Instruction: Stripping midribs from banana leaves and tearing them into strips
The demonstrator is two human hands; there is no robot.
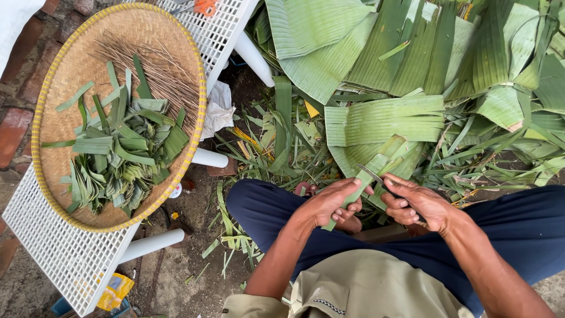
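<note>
My left hand is closed around a narrow strip of green banana leaf that runs up and to the right from my lap. My right hand grips a small knife whose blade rests against the strip near my left fingers. Both hands are close together above my dark blue trousers. A round woven bamboo tray at the left holds a heap of folded leaf pieces and a bundle of thin brown sticks.
The tray rests on a white grid-topped plastic table with white legs. Large banana leaves and leaf scraps cover the ground ahead and to the right. Orange-handled scissors lie at the table's far end. Brick paving shows at the far left.
</note>
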